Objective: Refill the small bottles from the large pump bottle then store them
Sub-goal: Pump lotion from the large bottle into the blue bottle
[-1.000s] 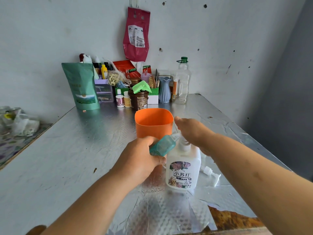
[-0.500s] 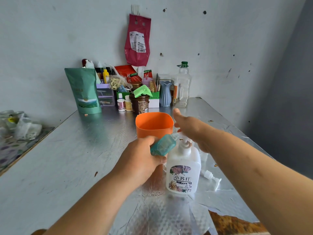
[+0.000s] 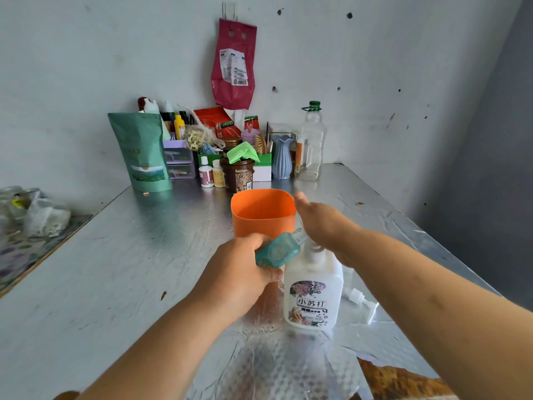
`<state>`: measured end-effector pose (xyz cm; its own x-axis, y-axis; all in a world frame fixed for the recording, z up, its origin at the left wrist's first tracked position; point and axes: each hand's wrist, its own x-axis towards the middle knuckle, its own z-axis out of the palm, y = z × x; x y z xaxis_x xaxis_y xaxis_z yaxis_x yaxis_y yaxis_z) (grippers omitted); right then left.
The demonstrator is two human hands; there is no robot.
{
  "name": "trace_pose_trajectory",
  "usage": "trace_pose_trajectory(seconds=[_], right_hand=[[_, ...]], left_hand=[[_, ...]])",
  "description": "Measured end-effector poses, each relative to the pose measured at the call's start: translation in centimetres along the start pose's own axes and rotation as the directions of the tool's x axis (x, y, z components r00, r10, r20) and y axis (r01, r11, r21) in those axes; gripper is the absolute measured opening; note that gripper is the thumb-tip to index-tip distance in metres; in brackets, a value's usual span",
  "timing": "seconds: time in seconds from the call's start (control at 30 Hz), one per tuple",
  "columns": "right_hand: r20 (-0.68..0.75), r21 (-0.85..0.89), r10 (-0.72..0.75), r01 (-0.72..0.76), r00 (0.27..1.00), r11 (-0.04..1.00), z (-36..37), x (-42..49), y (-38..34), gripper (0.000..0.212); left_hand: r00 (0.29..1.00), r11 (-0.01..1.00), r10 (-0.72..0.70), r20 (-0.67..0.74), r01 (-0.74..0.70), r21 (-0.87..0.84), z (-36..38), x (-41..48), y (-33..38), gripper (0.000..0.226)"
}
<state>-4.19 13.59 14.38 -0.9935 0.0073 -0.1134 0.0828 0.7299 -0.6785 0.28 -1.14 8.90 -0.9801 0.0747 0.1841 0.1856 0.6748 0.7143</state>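
Little has shifted over the last second: both hands have kept their places, and only the fingertips of the right one reach slightly farther forward. On the foil-covered table (image 3: 101,269) the large pump bottle (image 3: 313,295) stands upright near me, just beside the orange cup (image 3: 261,215), which stands behind it to the left. My right hand (image 3: 326,223) lies palm down over the pump head with its fingers straight, beside the cup's rim. My left hand (image 3: 239,272) is curled around the small teal bottle (image 3: 277,251), gripping it tilted with its open neck at the pump's spout. A loose white pump head (image 3: 360,301) lies to the right of the large bottle.
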Motion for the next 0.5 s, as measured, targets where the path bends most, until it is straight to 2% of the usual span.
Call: trace_pose_trajectory(seconds=[0.1,0.17,0.4,0.5], right_hand=[[0.008,0.137,0.016,-0.017,1.000,0.990,-0.58,-0.17,-0.28,0.066],[0.009,0.161,0.029,-0.030,1.000,0.987,-0.85,-0.40,-0.42,0.068],[0.007,0.108,0.022,-0.022,1.000,0.994,-0.39,-0.28,-0.14,0.066],[-0.009,-0.004,-0.030,0.030,1.000,1.000,-0.43,-0.29,-0.07,0.058]], left_hand=[[1.000,1.000,0.005,-0.007,-0.004,0.015,-0.28,0.02,0.42,0.038],[1.000,1.000,0.007,-0.007,-0.006,0.022,-0.42,0.03,0.58,0.039],[1.000,1.000,0.013,0.000,-0.013,0.023,-0.32,0.09,0.61,0.041],[1.000,1.000,0.013,0.000,-0.013,0.017,-0.24,0.06,0.38,0.040]])
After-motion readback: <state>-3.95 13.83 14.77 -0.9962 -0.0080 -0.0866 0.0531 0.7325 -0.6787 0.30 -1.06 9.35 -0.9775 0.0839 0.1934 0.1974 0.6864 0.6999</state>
